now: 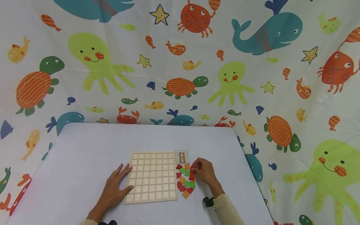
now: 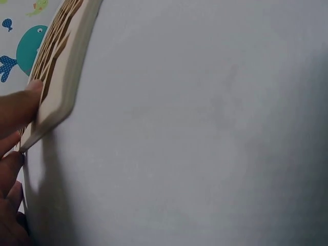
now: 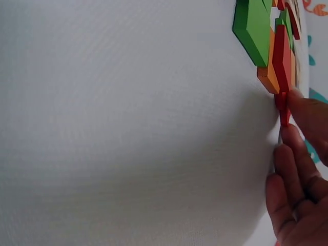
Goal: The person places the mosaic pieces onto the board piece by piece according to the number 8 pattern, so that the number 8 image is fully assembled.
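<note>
A wooden grid board (image 1: 153,199) with square compartments lies on the white table. My left hand (image 1: 113,187) rests at its left edge, fingers spread, the thumb over the rim; the left wrist view shows that thumb (image 2: 23,107) on the board's frame (image 2: 64,82). To the right of the board is a loose cluster of red, green and orange flat pieces. At the cluster's right side my right hand (image 1: 204,170) pinches a red piece (image 3: 285,110) between thumb and index finger. Beside it in the right wrist view are another red piece (image 3: 281,56) and a green square (image 3: 252,33).
A small pattern card (image 1: 182,157) with a printed coloured grid lies above the pieces, against the board's upper right corner. An orange square (image 1: 186,194) is nearest the table's front. Behind the table (image 1: 92,140) hangs a sea-animal curtain (image 1: 157,70).
</note>
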The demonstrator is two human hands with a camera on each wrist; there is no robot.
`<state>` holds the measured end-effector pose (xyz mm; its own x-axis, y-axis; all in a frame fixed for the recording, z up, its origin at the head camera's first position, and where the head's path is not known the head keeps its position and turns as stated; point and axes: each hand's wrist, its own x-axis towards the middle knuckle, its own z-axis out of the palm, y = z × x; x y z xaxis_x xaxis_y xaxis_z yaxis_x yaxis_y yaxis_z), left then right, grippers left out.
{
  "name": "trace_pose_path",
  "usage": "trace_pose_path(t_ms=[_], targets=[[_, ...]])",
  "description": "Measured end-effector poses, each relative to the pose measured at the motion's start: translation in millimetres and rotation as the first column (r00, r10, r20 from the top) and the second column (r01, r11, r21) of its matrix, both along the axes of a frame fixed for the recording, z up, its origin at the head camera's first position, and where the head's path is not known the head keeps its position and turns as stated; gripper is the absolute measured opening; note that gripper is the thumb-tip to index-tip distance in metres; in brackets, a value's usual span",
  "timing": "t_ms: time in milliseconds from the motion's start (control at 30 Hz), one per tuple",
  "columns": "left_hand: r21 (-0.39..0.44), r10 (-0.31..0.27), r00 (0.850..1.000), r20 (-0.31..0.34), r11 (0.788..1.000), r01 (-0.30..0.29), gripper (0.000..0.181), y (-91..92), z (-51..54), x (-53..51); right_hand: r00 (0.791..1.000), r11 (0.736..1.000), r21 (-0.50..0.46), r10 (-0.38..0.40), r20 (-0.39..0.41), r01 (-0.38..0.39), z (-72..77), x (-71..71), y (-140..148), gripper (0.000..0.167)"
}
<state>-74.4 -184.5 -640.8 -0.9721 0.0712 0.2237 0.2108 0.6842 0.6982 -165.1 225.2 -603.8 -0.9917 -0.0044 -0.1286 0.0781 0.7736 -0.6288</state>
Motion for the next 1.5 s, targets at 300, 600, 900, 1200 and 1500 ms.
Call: trace_pose_path(t_ms=[300, 600, 900, 1200, 1500], targets=[[-0.014, 0.008, 1.000, 0.008, 1.000, -0.008, 0.079, 1.3, 0.3, -0.2, 0.997, 0.999, -0.039, 0.029, 0.072, -0.026, 0.5, -4.0, -0.8, 0.014], [-0.014, 0.005, 1.000, -0.018, 1.000, -0.006, 0.079, 1.1, -1.1, 0.3, 0.994, 0.993, -0.092, 0.083, 0.070, -0.076, 5.6, 0.8, 0.7, 0.021], [-0.022, 0.015, 1.000, 0.001, 1.000, -0.015, 0.079, 1.3, -1.7, 0.8, 0.991, 0.962, -0.245, 0.109, -0.072, -0.124, 13.3, 5.8, -9.5, 0.007], [-0.016, 0.009, 1.000, 0.009, 1.000, -0.009, 0.079, 2.2, -4.0, 4.6, 0.986, 0.922, -0.355, 0.128, -0.103, -0.157, 15.1, 5.2, -29.1, 0.025], [-0.011, -0.004, 0.997, 0.074, 1.000, 0.005, 0.082, 0.0, -1.1, 3.9, 0.967, 0.931, -0.296, 0.156, -0.201, -0.212, 13.9, -2.5, -63.5, 0.015]])
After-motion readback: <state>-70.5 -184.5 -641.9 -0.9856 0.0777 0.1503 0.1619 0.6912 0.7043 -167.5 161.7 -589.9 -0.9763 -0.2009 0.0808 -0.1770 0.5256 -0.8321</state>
